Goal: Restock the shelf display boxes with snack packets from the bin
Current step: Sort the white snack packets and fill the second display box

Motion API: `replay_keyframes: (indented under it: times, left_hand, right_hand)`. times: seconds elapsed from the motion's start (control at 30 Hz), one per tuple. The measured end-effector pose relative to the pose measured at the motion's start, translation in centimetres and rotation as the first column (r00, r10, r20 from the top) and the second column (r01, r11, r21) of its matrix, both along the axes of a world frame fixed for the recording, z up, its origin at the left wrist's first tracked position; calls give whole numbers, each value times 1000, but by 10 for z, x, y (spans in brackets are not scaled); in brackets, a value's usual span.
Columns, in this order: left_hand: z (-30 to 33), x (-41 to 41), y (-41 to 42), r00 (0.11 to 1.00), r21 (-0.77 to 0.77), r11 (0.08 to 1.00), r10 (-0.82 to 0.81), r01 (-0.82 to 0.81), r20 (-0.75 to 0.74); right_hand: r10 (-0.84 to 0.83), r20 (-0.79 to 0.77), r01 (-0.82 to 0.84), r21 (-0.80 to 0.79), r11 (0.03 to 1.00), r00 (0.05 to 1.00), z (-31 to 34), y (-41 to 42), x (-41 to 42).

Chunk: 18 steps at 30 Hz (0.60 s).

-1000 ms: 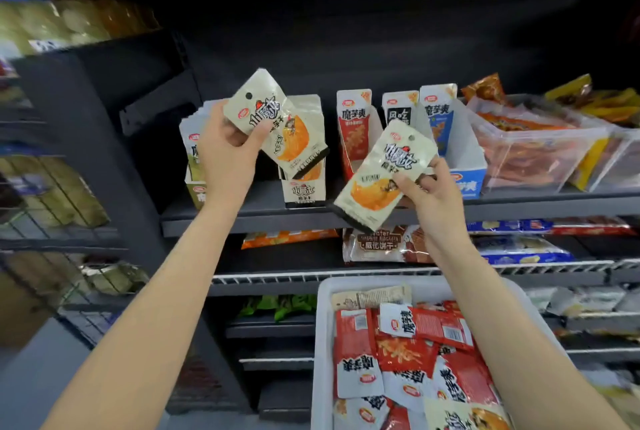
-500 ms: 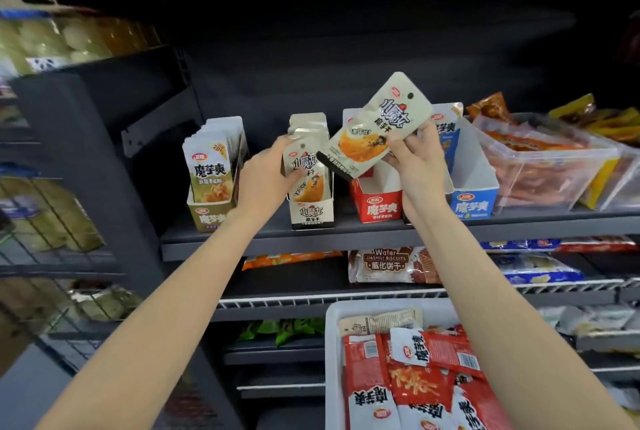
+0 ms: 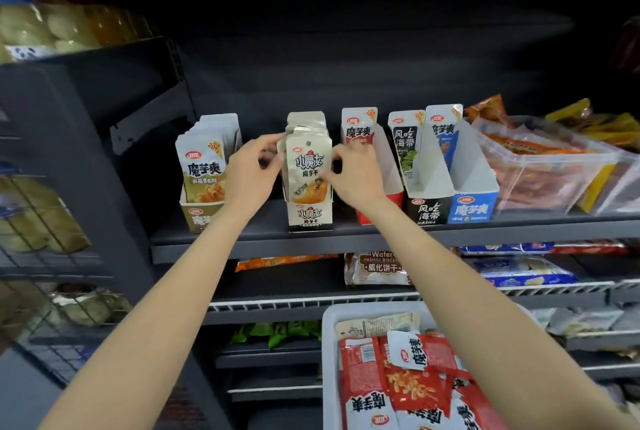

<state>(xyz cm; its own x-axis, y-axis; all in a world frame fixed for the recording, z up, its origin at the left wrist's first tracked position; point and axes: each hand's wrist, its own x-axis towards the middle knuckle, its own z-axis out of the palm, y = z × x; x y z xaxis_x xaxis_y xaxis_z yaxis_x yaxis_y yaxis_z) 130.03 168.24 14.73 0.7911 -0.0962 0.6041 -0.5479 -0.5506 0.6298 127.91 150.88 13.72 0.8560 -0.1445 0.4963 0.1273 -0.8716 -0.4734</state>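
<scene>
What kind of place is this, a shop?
Most likely a small shop's snack aisle: dark metal shelving carries branded display boxes of packets, and a white restocking bin full of red snack packets sits below.

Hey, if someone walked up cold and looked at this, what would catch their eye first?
Both hands meet at mid-shelf: the left hand and right hand pinch the sides of the front cream packet standing in its cream display box. Next, the white bin at lower right, heaped with red packets.
</scene>
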Motion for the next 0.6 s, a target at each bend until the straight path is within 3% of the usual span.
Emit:
replay_keyframes:
  times: [0.1, 0.2, 0.3, 0.4, 0.5, 0.6]
  left_hand:
    - [-2, -7, -3, 1000, 6, 1000, 23, -23, -11]
    - [-7, -21, -5, 994, -49, 994, 100, -98, 38]
    - [-14, -47, -10, 970, -155, 984, 119, -87, 212]
    - [-32, -77, -22, 901, -138, 990, 63, -3, 430]
    - [-58, -100, -32, 820, 14, 999, -46, 47, 571]
    - [-87, -120, -43, 839, 189, 972, -219, 141, 498]
  right_hand:
    - [-46, 0, 46, 24, 999, 999, -5, 6, -4]
    - [2, 112, -22, 181, 983, 994, -4, 7, -18]
    - [52, 247, -126, 295, 947, 968, -8, 0, -51]
    - [91, 269, -182, 338, 923, 959, -25, -15, -95]
    - [128, 173, -173, 273, 946, 977, -60, -42, -136]
    - [167, -87, -153, 144, 978, 982, -99, -74, -170]
